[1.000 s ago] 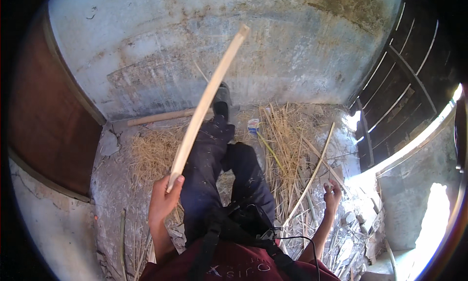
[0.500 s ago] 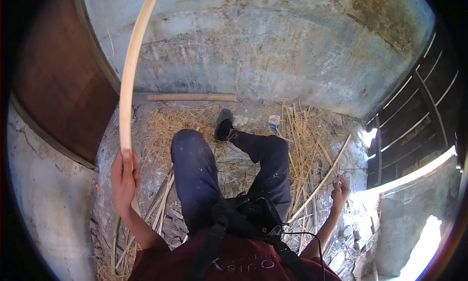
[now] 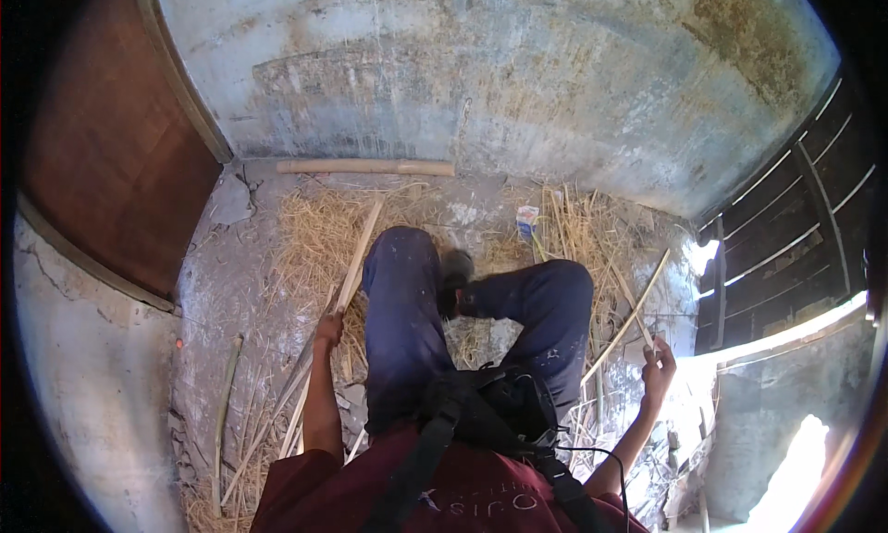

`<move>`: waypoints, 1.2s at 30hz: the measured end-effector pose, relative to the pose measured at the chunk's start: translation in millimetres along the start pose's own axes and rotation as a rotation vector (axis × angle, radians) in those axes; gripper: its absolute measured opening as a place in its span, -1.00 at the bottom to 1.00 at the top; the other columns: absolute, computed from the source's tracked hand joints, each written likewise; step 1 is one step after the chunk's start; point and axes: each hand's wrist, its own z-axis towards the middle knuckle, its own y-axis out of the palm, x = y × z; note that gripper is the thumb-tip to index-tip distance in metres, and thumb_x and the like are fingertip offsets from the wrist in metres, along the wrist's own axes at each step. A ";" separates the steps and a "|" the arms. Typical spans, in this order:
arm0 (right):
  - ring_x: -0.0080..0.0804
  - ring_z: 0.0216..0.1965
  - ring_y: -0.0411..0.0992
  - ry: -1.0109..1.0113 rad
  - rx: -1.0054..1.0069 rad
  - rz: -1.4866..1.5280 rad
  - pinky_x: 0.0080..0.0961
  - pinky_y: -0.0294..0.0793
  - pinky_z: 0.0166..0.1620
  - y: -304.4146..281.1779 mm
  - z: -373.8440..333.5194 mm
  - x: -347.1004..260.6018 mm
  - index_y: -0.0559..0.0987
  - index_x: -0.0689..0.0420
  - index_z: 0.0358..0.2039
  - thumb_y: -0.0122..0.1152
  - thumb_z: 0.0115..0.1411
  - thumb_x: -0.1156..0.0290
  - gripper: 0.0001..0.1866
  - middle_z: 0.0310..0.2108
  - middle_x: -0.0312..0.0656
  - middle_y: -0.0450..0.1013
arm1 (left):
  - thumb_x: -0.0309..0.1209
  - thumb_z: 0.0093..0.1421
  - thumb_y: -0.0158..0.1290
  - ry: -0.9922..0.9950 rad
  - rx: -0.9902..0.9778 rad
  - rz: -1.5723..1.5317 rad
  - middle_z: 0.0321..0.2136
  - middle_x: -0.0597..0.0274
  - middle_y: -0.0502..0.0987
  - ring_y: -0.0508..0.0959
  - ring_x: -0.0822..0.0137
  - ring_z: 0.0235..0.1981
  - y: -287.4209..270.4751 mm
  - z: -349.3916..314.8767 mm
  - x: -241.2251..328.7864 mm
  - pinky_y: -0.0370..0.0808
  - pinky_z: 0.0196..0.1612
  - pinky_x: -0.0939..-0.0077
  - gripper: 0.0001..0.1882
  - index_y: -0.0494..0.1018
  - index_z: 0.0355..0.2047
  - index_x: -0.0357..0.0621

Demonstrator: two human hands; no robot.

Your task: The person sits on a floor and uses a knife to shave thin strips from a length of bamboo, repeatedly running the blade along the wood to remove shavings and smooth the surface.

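Observation:
My left hand (image 3: 329,330) is closed round a long pale bamboo strip (image 3: 362,247), beside my left knee. The strip slants up and away over the straw, its far end near the back of the floor. Out to the right, my right hand (image 3: 658,370) has its fingers bent together in a pinch. A thin, narrow piece (image 3: 643,330) shows at its fingertips, too small to name. Just left of that hand lies a long pale stick (image 3: 625,320), slanting across the floor.
Loose straw (image 3: 310,232) covers much of the floor. A bamboo pole (image 3: 365,167) lies along the back wall. More strips (image 3: 298,413) and a greenish stick (image 3: 225,422) lie at the left. A small packet (image 3: 527,220) rests near the straw. Dark slatted boards (image 3: 786,228) stand at the right.
The bamboo strip in my left hand has come down from an upright position to the floor straw. That hand has moved right, closer to my leg. My right hand has shifted slightly.

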 end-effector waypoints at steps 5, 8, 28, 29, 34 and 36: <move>-0.72 -0.65 0.17 0.008 -0.016 -0.031 -0.59 0.13 -0.57 8.8 -1.9 4.2 0.67 0.18 0.16 0.40 0.33 0.41 -0.61 -0.57 -0.45 0.32 | 0.25 0.43 -0.04 0.113 0.069 0.134 -0.36 -0.27 0.70 0.74 -0.19 -0.29 -33.1 13.3 48.1 0.62 -0.13 -0.04 -0.25 0.68 -0.27 -0.31; -0.70 -0.65 0.18 -0.058 -0.015 -0.096 -0.57 0.14 -0.57 11.2 10.9 22.5 0.70 0.18 0.15 0.40 0.33 0.40 -0.62 -0.54 -0.43 0.37 | 0.08 0.43 0.01 0.306 0.307 0.355 -0.26 -0.33 0.69 0.70 -0.30 -0.16 -49.7 2.4 83.2 0.62 -0.03 -0.13 -0.42 0.68 -0.22 -0.26; -0.11 -0.13 0.54 -0.934 -0.253 -0.093 -0.25 0.57 -0.05 119.8 17.2 -279.6 0.65 0.08 0.20 0.45 0.18 0.56 -0.47 -0.13 -0.08 0.54 | -0.32 0.37 0.18 1.053 0.425 0.561 -0.44 -0.10 0.65 0.68 -0.22 -0.39 -43.1 -207.3 457.1 0.60 -0.32 -0.15 -0.77 0.57 -0.05 -0.13; -0.04 -0.12 0.57 -1.033 -0.265 -0.109 -0.24 0.58 -0.04 132.2 17.3 -290.1 0.65 0.07 0.19 0.47 0.17 0.55 -0.46 -0.14 -0.05 0.55 | -0.31 0.37 0.19 1.092 0.417 0.549 -0.44 -0.09 0.65 0.68 -0.22 -0.39 -32.7 -209.6 462.6 0.59 -0.33 -0.14 -0.77 0.57 -0.04 -0.13; 0.06 -0.06 0.60 -1.087 -0.422 -0.130 -0.13 0.58 -0.01 209.6 54.7 -318.3 0.65 0.05 0.17 0.48 0.17 0.45 -0.48 -0.06 -0.03 0.60 | -0.32 0.35 0.20 1.299 0.377 0.463 -0.40 -0.05 0.64 0.67 -0.18 -0.38 2.3 -200.5 476.8 0.59 -0.34 -0.10 -0.77 0.57 -0.04 -0.12; 0.05 -0.09 0.62 -1.106 -0.504 -0.161 -0.12 0.59 -0.03 241.1 96.7 -292.9 0.67 0.06 0.15 0.49 0.17 0.44 -0.51 -0.05 -0.03 0.63 | -0.34 0.33 0.22 1.318 0.353 0.451 -0.37 -0.02 0.65 0.68 -0.13 -0.35 14.7 -201.8 491.3 0.59 -0.27 -0.06 -0.77 0.57 -0.06 -0.12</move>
